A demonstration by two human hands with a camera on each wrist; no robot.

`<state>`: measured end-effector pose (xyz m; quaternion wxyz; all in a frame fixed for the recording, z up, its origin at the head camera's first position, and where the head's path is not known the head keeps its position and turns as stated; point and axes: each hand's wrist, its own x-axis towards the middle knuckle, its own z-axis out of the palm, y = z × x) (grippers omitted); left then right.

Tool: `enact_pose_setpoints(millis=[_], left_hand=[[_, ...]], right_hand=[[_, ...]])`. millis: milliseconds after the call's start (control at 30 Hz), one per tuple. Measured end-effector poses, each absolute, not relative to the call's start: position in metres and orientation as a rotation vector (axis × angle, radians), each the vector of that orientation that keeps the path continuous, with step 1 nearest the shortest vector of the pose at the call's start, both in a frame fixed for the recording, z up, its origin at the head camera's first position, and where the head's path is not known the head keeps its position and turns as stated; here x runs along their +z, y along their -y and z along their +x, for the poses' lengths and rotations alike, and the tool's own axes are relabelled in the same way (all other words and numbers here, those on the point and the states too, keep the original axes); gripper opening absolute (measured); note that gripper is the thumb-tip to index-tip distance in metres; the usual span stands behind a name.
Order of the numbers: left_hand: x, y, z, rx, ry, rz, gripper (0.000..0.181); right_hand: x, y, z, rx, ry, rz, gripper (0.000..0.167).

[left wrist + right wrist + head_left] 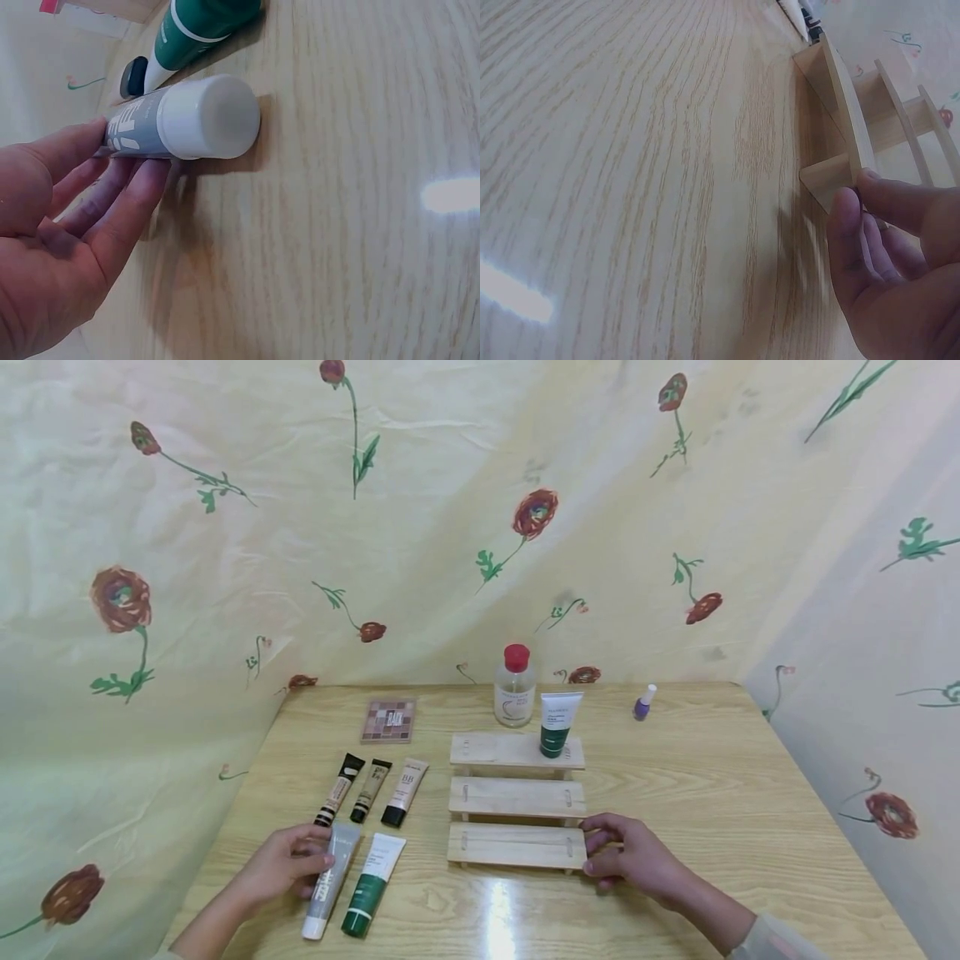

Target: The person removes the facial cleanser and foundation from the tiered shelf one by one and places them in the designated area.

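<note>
My left hand (288,862) grips a grey squeeze tube (331,881) with a white cap, thumb on one side and fingers on the other. In the left wrist view the tube's white cap (214,116) faces the camera, and the tube lies at or just above the table. Beside it lies a green-and-white tube (373,885). My right hand (633,860) pinches the right end of the lowest step of a three-step wooden display rack (517,846). The right wrist view shows thumb and fingertips at the corner of that board (847,112).
Another green-and-white tube (557,727) stands on the rack's top step. Behind is a clear bottle (514,693) with a red cap; purple nail polish (642,706) stands right. A palette (388,721) and three small tubes, including a BB cream (405,792), lie left on the wooden table (712,777).
</note>
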<state>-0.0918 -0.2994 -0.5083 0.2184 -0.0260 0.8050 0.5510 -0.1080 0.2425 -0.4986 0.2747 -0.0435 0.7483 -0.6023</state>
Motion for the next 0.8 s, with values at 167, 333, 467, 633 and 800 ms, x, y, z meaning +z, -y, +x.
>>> enact_pose_setpoints(millis=[167,333,467,633,800], left_hand=[[-0.510,0.296,-0.089,1.488,-2.222,-0.074,0.056],[-0.510,0.294,-0.090,1.454,-2.238,-0.081,0.054],[-0.510,0.292,-0.090,1.426,-2.271,-0.107,0.054],[-0.508,0.288,-0.091,1.375,-2.336,-0.159,0.051],[-0.507,0.286,-0.092,1.344,-2.363,-0.203,0.046]], right_hand=[[-0.499,-0.242,-0.108,-1.619,-2.010,-0.121,0.066],[-0.497,-0.242,-0.108,-1.616,-2.013,-0.121,0.066],[-0.497,-0.242,-0.108,-1.617,-2.006,-0.116,0.066],[-0.497,-0.242,-0.108,-1.617,-1.997,-0.113,0.066],[-0.497,-0.243,-0.108,-1.614,-1.995,-0.115,0.065]])
